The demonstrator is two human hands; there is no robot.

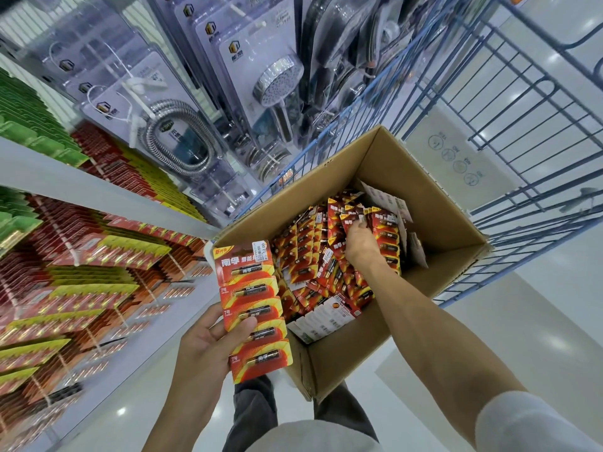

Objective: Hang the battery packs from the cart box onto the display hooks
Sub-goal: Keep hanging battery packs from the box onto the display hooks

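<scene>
Red-and-yellow card strip of five black batteries stands upright in the left hand, thumb curled over its face, just outside the near left corner of the open brown cardboard box. Inside the box, loose red battery packs are heaped against the left wall; bare cardboard shows along the right wall. The right hand reaches down into the heap, fingers curled round a pack. Blue wire cart bars rise close behind the box, and packed display hooks crowd the left.
</scene>
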